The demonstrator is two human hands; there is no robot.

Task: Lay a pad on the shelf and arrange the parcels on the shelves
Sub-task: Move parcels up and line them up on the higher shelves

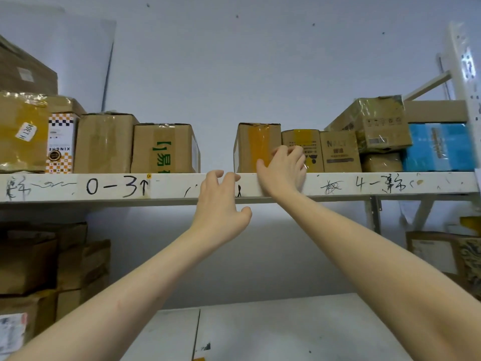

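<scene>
A white upper shelf (104,187) with black handwriting on its front edge carries two rows of cardboard parcels with a gap between them. My right hand (285,168) rests flat against the front of a brown parcel with yellow tape (250,144), at the left end of the right row; its fingers are spread. My left hand (221,204) hovers open in front of the shelf edge below the gap and holds nothing. A box with green print (162,149) ends the left row. No pad is recognisable.
More cartons (339,152), a blue-wrapped package (440,147) and a taped box (377,125) fill the right side. Stacked brown boxes (39,261) stand on the lower left. A white lower shelf surface (286,332) lies beneath my arms. An upright post (468,82) rises at right.
</scene>
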